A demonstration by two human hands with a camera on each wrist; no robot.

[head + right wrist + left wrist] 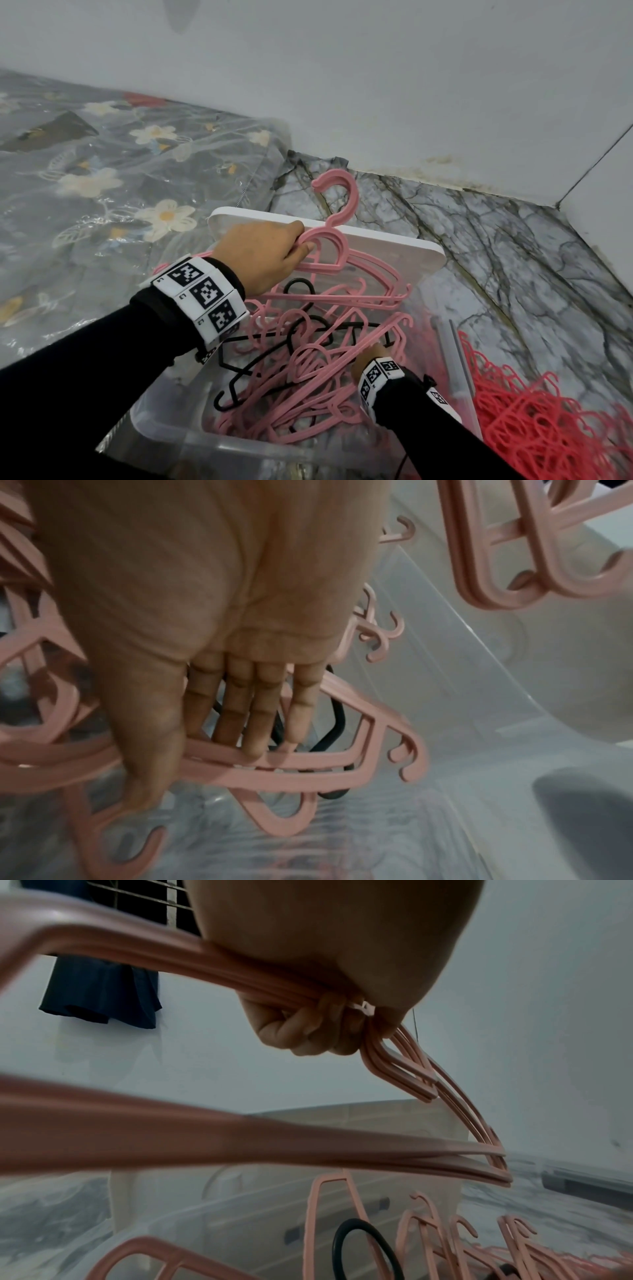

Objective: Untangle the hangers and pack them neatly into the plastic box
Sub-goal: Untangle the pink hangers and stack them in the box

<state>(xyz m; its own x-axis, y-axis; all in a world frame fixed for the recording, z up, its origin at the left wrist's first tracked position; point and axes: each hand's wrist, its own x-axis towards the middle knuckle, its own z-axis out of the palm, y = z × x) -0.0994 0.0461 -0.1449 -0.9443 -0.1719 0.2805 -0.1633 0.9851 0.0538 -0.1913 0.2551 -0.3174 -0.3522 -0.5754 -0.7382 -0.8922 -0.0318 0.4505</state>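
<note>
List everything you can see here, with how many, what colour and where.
held hangers: small bunch, pink, gripped above the box
loose hangers: many, pink, tangled in the box
black hangers: at least one, black, in the tangle
plastic box: one, clear, on the floor
lid: one, white, behind the box
red pile: one heap, red, right of the box
left hand: grips the held hangers
right hand: fingers straight, on a loose hanger
</note>
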